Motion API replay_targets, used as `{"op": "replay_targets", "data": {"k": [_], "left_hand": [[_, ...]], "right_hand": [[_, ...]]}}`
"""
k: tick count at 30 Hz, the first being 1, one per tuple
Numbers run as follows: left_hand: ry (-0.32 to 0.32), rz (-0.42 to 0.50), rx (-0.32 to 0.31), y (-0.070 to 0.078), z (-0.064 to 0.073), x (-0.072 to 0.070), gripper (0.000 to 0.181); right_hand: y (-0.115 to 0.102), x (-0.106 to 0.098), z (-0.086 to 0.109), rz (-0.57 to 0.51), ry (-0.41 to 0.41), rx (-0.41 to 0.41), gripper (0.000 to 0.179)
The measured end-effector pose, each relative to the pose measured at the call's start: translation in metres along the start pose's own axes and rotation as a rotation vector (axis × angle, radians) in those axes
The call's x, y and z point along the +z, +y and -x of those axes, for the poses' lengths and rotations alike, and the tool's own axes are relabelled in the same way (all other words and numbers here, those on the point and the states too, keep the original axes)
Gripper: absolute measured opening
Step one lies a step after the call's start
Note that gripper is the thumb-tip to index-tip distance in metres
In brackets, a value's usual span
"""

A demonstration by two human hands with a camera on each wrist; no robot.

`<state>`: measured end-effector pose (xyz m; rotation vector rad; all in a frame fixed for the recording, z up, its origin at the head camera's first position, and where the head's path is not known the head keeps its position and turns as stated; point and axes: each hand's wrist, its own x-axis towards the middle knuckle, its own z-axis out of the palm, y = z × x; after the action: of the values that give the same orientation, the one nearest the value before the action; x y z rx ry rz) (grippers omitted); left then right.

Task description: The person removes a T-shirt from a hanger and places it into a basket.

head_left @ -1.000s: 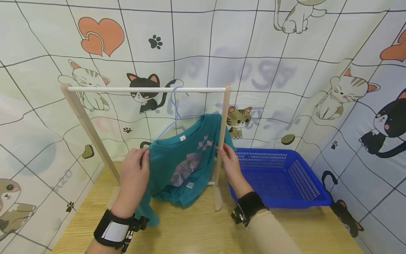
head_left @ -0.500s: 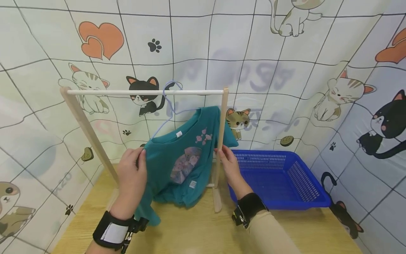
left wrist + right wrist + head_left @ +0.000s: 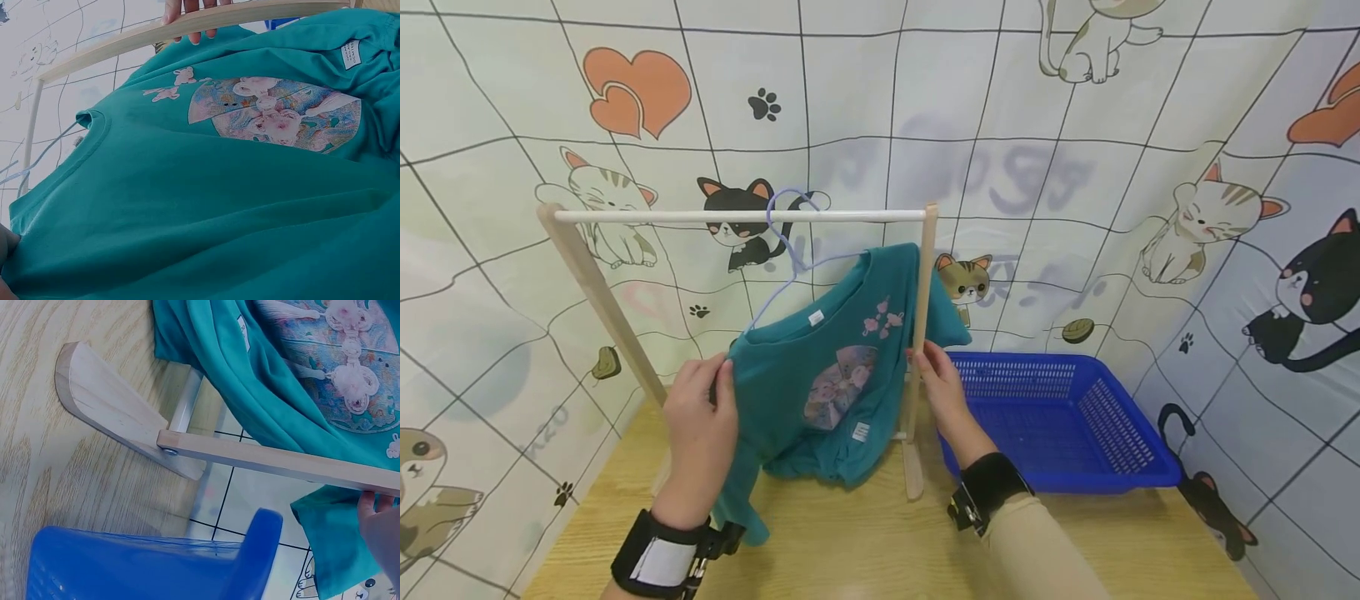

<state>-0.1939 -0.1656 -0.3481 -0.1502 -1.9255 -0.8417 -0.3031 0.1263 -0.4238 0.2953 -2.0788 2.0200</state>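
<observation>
A teal T-shirt [image 3: 775,383] with a fan and flower print hangs tilted on a thin lavender hanger [image 3: 797,267], whose hook loops over the white rail [image 3: 700,217] of a small wooden clothes rack. My left hand [image 3: 700,437] pinches the shirt at its left shoulder, below the hanger's lower arm. In the left wrist view only the fingertips [image 3: 7,244] show at the cloth. My right hand [image 3: 946,396] holds the rack's right post [image 3: 924,287], its fingers [image 3: 369,503] curled at the wood. Part of the shirt's other sleeve [image 3: 947,317] shows beyond that post.
A blue perforated plastic basket [image 3: 1131,429] stands on the wood-grain table [image 3: 850,550], right of the rack. The rack's right foot [image 3: 913,471] reaches toward me. Behind everything hangs a white gridded sheet [image 3: 865,92] with cartoon cats.
My left hand has drawn the shirt's shoulder leftward, and the hanger's hook has slid left along the rail. The far sleeve shows more beyond the post. My right hand stays on the post.
</observation>
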Motion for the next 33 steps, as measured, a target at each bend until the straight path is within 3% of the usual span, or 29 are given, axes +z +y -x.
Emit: {"op": "replay_targets", "data": {"k": [6, 12, 22, 29, 33], "left_hand": [[-0.017, 0.012, -0.002, -0.004, 0.008, -0.001, 0.019], [-0.047, -0.01, 0.018, -0.007, 0.017, -0.001, 0.015], [-0.12, -0.03, -0.019, -0.015, 0.037, 0.005, 0.013], [-0.164, -0.053, -0.091, -0.02, 0.047, 0.002, 0.014], [-0.169, -0.061, -0.088, -0.023, 0.051, 0.002, 0.014]], "right_hand": [[-0.01, -0.001, 0.003, -0.016, -0.023, 0.012, 0.043], [-0.002, 0.0, 0.0, 0.014, 0.002, 0.01, 0.046], [-0.013, 0.002, 0.002, -0.08, -0.008, 0.089, 0.045], [-0.013, 0.008, 0.006, -0.015, 0.047, 0.075, 0.044], [-0.013, 0.01, 0.008, -0.029, 0.094, 0.073, 0.046]]}}
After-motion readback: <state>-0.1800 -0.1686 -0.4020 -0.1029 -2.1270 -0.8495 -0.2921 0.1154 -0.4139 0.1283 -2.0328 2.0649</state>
